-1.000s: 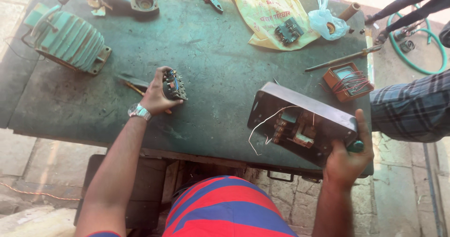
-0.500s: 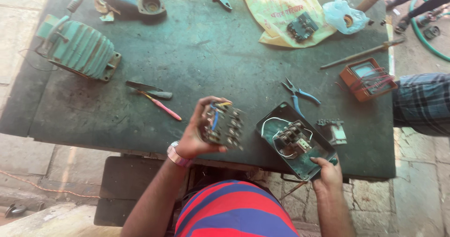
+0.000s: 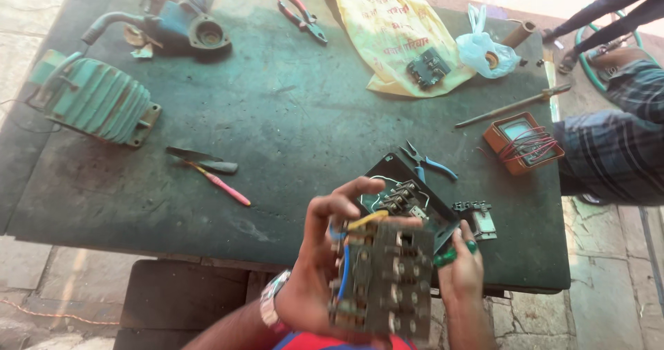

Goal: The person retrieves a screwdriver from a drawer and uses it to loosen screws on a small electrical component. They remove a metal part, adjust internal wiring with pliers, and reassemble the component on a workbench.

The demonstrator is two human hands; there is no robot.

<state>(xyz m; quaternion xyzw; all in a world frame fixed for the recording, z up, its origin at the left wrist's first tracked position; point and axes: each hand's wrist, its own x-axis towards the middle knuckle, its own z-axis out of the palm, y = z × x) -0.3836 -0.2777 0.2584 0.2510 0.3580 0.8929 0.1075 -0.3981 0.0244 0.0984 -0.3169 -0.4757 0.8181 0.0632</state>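
Observation:
My left hand point(image 3: 318, 270) holds up a dark contactor block point(image 3: 387, 284) with rows of screw terminals and short blue and yellow wires, close to the camera. Right behind it an open black switch box point(image 3: 398, 184) with a wired part inside lies on the green table point(image 3: 290, 122) near the front edge. My right hand point(image 3: 462, 277) grips the near right corner of that box, fingers beside its green buttons point(image 3: 446, 256). The block hides the box's near side.
A green ribbed motor point(image 3: 93, 101) and a blue pump point(image 3: 183, 28) sit at the back left. Also on the table are red pliers point(image 3: 302, 18), a yellow bag point(image 3: 387, 25), an orange meter point(image 3: 523, 142), blue pliers point(image 3: 429, 162) and a pink screwdriver point(image 3: 221, 184). Another person's plaid sleeve point(image 3: 615, 142) is at the right.
My left hand has lifted the contactor block nearer to the camera, over the box's near side. My right hand stays at the box's corner.

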